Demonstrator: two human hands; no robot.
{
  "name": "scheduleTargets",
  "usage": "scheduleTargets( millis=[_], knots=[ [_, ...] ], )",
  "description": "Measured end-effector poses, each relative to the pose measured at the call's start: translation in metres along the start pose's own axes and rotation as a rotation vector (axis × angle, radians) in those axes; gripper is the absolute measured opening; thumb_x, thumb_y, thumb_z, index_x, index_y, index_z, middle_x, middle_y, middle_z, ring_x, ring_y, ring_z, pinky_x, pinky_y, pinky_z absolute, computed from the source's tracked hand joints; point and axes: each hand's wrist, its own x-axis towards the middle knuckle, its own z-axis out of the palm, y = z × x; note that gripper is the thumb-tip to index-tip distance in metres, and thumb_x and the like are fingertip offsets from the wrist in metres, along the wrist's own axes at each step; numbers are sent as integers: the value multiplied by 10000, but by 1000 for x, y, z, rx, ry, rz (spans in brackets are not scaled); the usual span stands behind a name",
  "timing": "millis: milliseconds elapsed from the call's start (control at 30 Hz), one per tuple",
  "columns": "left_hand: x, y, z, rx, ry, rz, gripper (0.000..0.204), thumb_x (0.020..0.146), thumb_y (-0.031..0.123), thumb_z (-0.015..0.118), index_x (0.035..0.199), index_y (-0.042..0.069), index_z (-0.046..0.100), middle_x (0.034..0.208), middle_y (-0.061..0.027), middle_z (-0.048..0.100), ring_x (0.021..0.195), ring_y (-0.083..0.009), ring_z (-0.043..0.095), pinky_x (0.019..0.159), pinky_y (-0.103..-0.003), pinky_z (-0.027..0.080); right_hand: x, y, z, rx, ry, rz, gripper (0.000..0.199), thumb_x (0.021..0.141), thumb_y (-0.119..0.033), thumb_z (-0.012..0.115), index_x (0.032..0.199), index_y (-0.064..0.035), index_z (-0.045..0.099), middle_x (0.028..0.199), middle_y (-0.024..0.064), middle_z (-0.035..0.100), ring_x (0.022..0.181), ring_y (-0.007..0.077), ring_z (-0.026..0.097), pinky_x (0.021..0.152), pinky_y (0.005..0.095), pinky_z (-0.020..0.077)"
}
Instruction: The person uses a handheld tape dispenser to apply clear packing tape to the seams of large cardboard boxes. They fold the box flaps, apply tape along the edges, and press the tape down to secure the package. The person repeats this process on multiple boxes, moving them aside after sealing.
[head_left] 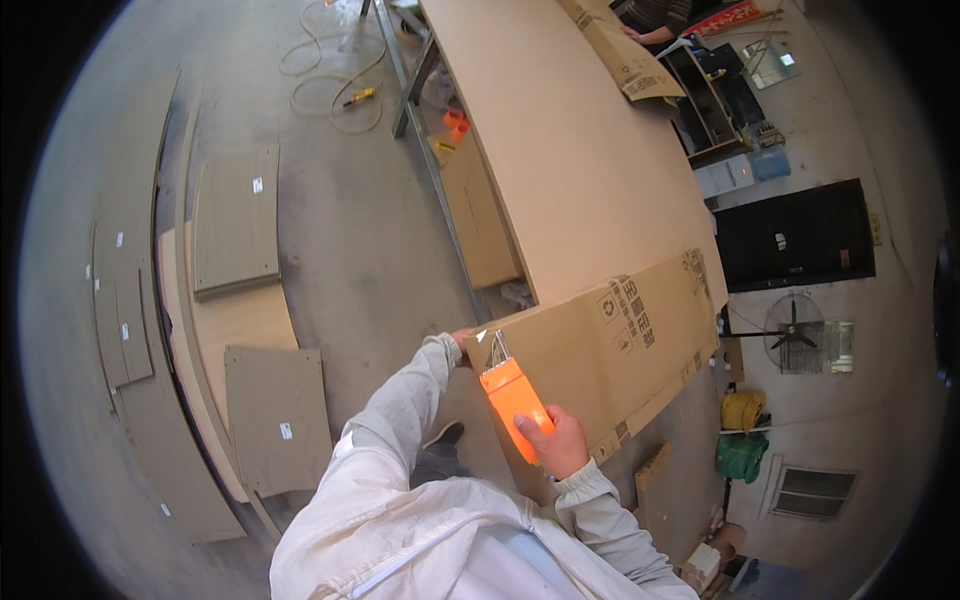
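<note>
A long brown cardboard box [600,360] with dark print lies in front of me, its far part on the near end of a large pale board-topped table [580,170]. My right hand [562,445] is closed around an orange hand tool [517,410] with a metal wire frame at its tip; its exact kind is unclear. The tool's tip lies over the box's near left corner. At that same corner, my left hand [461,346] touches the box's left end; its fingers are mostly hidden behind the cardboard.
Grey-brown panels [240,220] lie stacked on the floor at left. Under the table stands another carton [480,215]. A yellowish hose [335,90] curls on the floor at far left. At the far right another person's hand [633,35] is near a cardboard sheet [630,60]. A fan [793,332] stands right.
</note>
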Motion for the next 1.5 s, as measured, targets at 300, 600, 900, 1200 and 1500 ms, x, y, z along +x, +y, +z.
scheduleTargets(
  millis=[300,600,900,1200,1500],
  knots=[
    [-56,16,13,-131,49,-293,284,971,263,550,1116,106,738,994,-123,747,809,-258,698,578,-383,560,5,37,17,16,52,-70,519,856,-474,714,1055,4,682,916,173,724,869,333,702,778,411,539],
    [-109,221,5,328,455,-71,688,958,600,439,1298,34,634,1222,-186,669,1120,-325,628,985,-400,464,-17,60,19,-161,107,-106,499,839,-485,716,1030,-25,685,926,181,720,871,358,692,771,445,532],
    [-86,234,30,584,726,-271,857,934,710,360,1273,-32,625,1356,-274,564,1321,-402,503,1117,-421,371,-165,213,-11,-153,105,-76,553,814,-511,702,1155,-79,643,967,194,711,884,406,679,774,500,531],
    [-83,212,29,325,1233,-168,743,1003,566,309,1242,-62,627,1302,-290,591,1283,-406,528,1086,-445,393,-220,361,9,-40,111,-103,570,813,-507,704,1170,-68,631,894,202,705,810,417,679,710,503,542],
    [-156,115,222,933,1072,535,583,976,295,517,1474,15,405,1597,-259,238,1490,-410,199,1214,-491,164,-208,393,20,33,154,-218,551,823,-516,682,1172,-95,614,902,187,704,810,416,674,707,514,529]
  ],
)
